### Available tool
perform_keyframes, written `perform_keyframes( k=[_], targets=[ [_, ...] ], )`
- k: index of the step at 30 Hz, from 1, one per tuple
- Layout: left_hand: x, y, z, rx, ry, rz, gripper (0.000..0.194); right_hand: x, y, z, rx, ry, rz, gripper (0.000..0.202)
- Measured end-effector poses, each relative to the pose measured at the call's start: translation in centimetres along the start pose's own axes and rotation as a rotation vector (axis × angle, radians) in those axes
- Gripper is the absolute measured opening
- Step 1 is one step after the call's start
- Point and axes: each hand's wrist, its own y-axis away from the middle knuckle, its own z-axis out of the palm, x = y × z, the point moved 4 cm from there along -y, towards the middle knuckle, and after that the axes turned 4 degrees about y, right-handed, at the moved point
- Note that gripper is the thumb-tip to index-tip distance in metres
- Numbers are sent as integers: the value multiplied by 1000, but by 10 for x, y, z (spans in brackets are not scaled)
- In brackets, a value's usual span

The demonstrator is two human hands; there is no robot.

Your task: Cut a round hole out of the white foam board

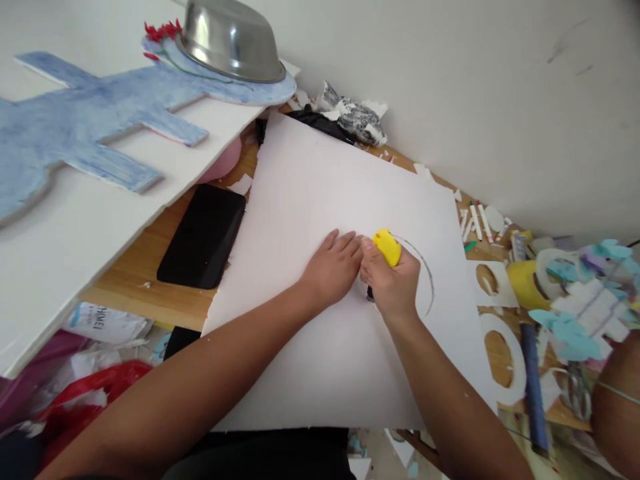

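Observation:
A large white board (310, 187) lies tilted across the wooden table, with a curved dark line (425, 267) drawn on it. My right hand (393, 277) is wrapped round a yellow cutter (387, 247), whose dark lower end points down at the board, beside the left part of the drawn curve. Whether its blade is in the board is hidden. Flat on the board, just left of the cutter, rests my left hand (334, 267), palm down with fingers spread a little and nothing in it.
A black tablet (203, 237) lies left of the board. A steel bowl (233, 40) sits on a blue painted cut-out (110, 113) at upper left. To the right are markers (480, 222), a white ring (517, 360), a blue roll (534, 387) and scissors (577, 390).

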Motion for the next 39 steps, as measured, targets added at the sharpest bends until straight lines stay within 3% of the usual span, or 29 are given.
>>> perform_keyframes(
  k=[5, 10, 14, 23, 39],
  targets=[
    [1, -1, -5, -9, 68, -33, 48, 2, -6, 2, 28, -118, 64, 46],
    [-6, -2, -11, 50, 276, -199, 54, 2, -12, 2, 48, -145, 114, 46],
    [-8, -2, -12, 71, 374, -236, 59, 4, -19, 5, 54, -120, 126, 45],
    [-13, -2, -8, 131, 413, -258, 69, 13, -41, 12, 92, -25, 127, 44],
    [-13, -3, -13, 101, 384, -302, 73, 32, -79, 15, 165, -89, 184, 27]
  ],
)
